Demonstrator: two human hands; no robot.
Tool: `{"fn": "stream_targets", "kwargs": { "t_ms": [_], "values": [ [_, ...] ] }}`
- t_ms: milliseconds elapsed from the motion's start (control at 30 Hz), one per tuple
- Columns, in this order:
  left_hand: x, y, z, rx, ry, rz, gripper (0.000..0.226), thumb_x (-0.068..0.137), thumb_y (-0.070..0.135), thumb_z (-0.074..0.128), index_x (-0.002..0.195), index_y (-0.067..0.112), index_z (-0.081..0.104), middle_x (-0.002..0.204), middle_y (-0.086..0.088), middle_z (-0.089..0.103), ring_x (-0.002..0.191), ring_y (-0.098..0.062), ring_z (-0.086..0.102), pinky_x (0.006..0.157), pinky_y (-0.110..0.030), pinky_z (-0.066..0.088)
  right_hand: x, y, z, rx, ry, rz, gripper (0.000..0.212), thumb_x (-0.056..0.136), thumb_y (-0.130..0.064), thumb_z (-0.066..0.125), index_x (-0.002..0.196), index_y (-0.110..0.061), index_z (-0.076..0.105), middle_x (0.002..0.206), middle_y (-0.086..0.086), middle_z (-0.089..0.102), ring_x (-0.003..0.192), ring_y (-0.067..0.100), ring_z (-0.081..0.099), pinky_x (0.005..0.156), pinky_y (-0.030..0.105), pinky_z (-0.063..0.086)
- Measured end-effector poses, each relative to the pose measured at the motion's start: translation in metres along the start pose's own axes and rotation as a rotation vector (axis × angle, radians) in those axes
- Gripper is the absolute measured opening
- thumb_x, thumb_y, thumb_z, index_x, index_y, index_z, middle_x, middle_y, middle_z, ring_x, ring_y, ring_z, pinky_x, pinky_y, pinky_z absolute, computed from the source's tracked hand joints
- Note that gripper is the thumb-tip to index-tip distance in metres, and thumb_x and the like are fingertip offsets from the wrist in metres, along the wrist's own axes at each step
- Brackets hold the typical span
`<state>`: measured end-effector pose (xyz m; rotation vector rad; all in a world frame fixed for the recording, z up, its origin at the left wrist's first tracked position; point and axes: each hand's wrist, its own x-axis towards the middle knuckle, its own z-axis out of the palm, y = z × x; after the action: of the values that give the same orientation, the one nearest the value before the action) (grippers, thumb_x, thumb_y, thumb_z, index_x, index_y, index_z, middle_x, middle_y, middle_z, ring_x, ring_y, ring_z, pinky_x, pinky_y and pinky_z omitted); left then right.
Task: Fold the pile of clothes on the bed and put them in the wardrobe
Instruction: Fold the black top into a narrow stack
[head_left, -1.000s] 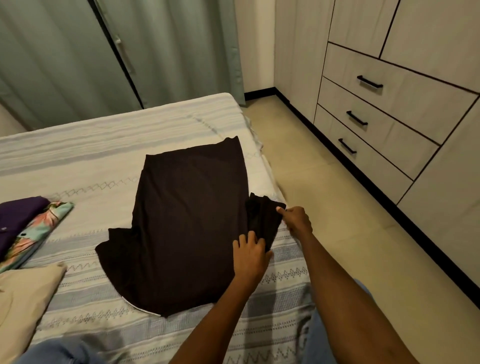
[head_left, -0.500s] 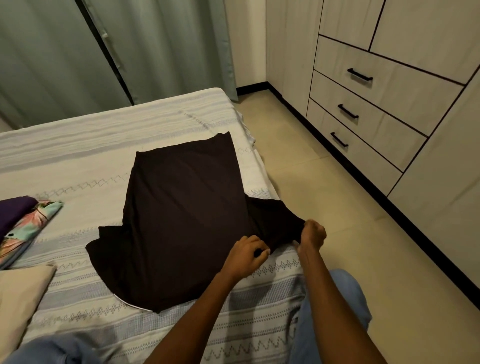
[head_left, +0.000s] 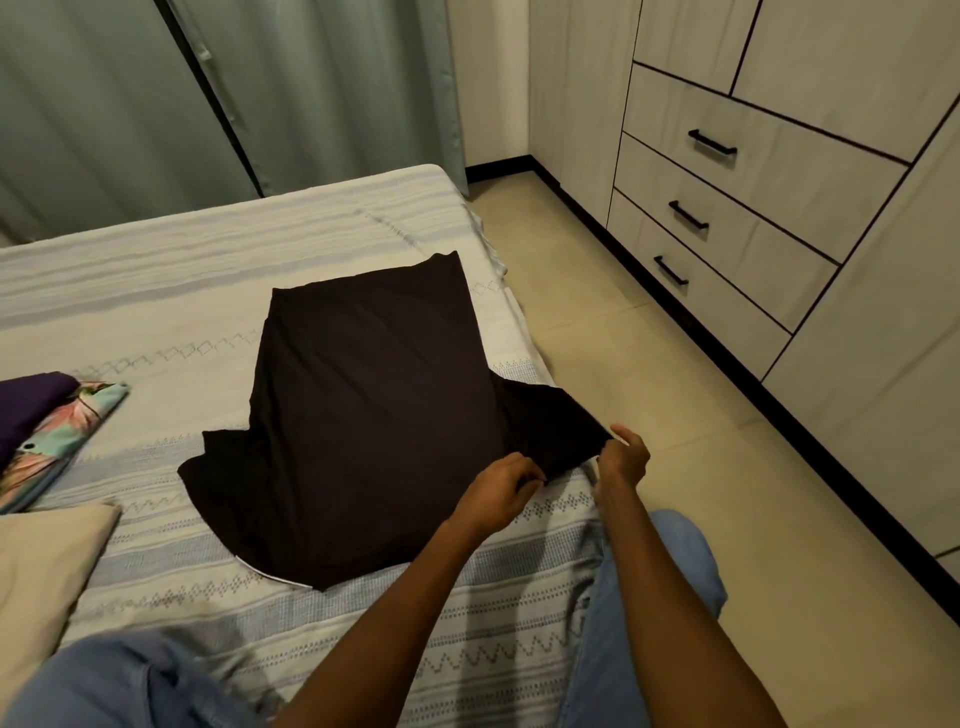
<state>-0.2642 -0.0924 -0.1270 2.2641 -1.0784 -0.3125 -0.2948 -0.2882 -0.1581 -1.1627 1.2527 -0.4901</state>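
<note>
A dark brown shirt (head_left: 363, 410) lies spread flat on the striped bed (head_left: 156, 270), its hem toward the curtain. Its right sleeve (head_left: 550, 426) is pulled out toward the bed's right edge. My left hand (head_left: 501, 488) pinches the sleeve's near edge. My right hand (head_left: 623, 457) grips the sleeve's outer end at the bed's edge. The wardrobe (head_left: 779, 171), with closed drawers and black handles, stands across the floor on the right.
Folded purple and floral clothes (head_left: 47, 431) lie at the bed's left edge, with a beige cloth (head_left: 47, 566) nearer me. Green curtains (head_left: 208, 93) hang behind the bed. Tiled floor (head_left: 649, 389) runs between bed and wardrobe. My knees in jeans frame the bottom.
The sleeve, folded over a second ago, has been drawn out to the right. Both hands went from resting on it to gripping its edges, the right hand moving outward.
</note>
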Motion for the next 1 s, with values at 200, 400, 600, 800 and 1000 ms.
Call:
{"fn": "stream_targets", "kwargs": {
  "t_ms": [200,400,600,800,1000],
  "values": [
    [-0.027,-0.017,-0.02,-0.563,0.202,-0.193,0.023,0.103,0.009,0.047,0.108,0.017,0.068,0.097,-0.001,0.073,0.073,-0.013,0.066,0.068,-0.028,0.055,-0.022,-0.009,0.005,-0.319,0.075,-0.305,0.043,0.088,0.003,0.045,0.117,-0.021,0.067,0.125,0.011,0.058,0.116,0.035,0.05,0.095,0.046,0.043],
    [-0.074,-0.08,-0.076,-0.395,0.537,-0.376,0.022,0.1,0.008,0.051,0.105,0.017,0.07,0.09,0.005,0.072,0.08,-0.012,0.067,0.076,-0.031,0.054,-0.083,-0.004,0.063,-0.573,-0.234,-0.892,0.027,0.088,-0.004,0.056,0.102,-0.021,0.073,0.102,0.007,0.069,0.101,0.035,0.057,0.086,0.043,0.047],
    [-0.145,-0.171,-0.162,-0.045,0.768,-0.761,0.021,0.092,0.019,0.052,0.102,0.015,0.07,0.108,-0.015,0.065,0.099,-0.034,0.064,0.093,-0.042,0.05,-0.179,0.028,0.141,-0.828,-0.754,-1.118,0.025,0.094,-0.02,0.056,0.114,-0.024,0.071,0.11,0.002,0.067,0.102,0.028,0.059,0.089,0.042,0.049],
    [-0.202,-0.224,-0.216,-0.08,0.625,-1.115,0.047,0.096,0.03,0.062,0.129,-0.001,0.051,0.13,-0.028,0.052,0.123,-0.045,0.05,0.099,-0.046,0.041,-0.275,0.078,0.198,-1.035,-1.01,-1.405,0.039,0.091,-0.058,0.055,0.118,-0.032,0.066,0.118,-0.005,0.06,0.11,0.022,0.054,0.087,0.04,0.041],
    [-0.202,-0.259,-0.227,-0.206,0.548,-1.208,0.084,0.089,0.062,0.058,0.131,-0.009,0.04,0.128,-0.028,0.057,0.112,-0.046,0.06,0.092,-0.051,0.053,-0.321,0.128,0.223,-1.287,-0.79,-1.558,0.047,0.076,-0.064,0.066,0.104,-0.025,0.068,0.1,0.002,0.064,0.091,0.025,0.058,0.078,0.043,0.046]
  ]
}}
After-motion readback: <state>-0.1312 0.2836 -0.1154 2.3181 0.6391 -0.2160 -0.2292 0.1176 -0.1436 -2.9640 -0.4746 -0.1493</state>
